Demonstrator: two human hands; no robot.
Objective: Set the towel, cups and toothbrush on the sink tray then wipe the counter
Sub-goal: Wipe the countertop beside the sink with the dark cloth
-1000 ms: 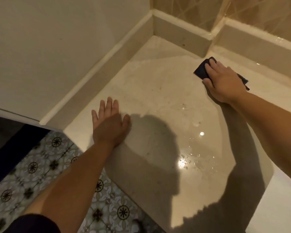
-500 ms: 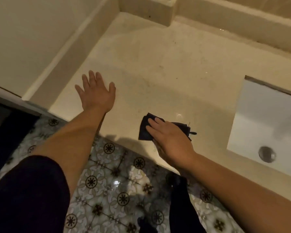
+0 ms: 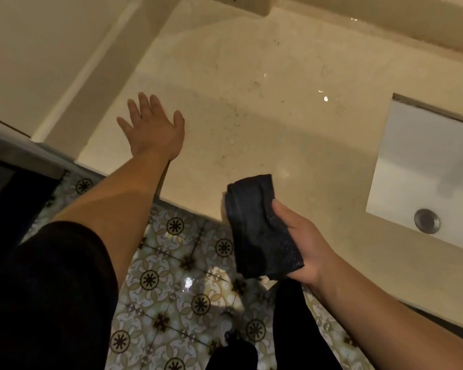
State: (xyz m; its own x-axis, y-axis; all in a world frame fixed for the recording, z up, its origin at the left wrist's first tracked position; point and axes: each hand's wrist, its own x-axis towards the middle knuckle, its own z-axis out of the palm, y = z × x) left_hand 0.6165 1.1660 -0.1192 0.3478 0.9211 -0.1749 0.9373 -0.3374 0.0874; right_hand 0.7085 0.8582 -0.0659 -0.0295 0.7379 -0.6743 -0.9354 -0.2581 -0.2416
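Observation:
A beige stone counter (image 3: 265,102) fills the upper middle of the head view, with faint specks and small wet glints on it. My left hand (image 3: 153,129) lies flat on the counter near its left front corner, fingers spread, holding nothing. My right hand (image 3: 305,244) is palm up just past the counter's front edge, gripping a folded dark cloth (image 3: 259,228) lifted off the surface. No towel, cups, toothbrush or tray are in view.
A white sink basin (image 3: 412,166) with a metal drain (image 3: 426,220) is set into the counter at the right. A raised ledge (image 3: 358,28) runs along the back and a wall (image 3: 38,49) along the left. Patterned floor tiles (image 3: 177,263) lie below.
My right hand drew the dark cloth from the back corner across the counter to the front edge, then lifted it and turned palm up. My left hand stayed flat on the counter.

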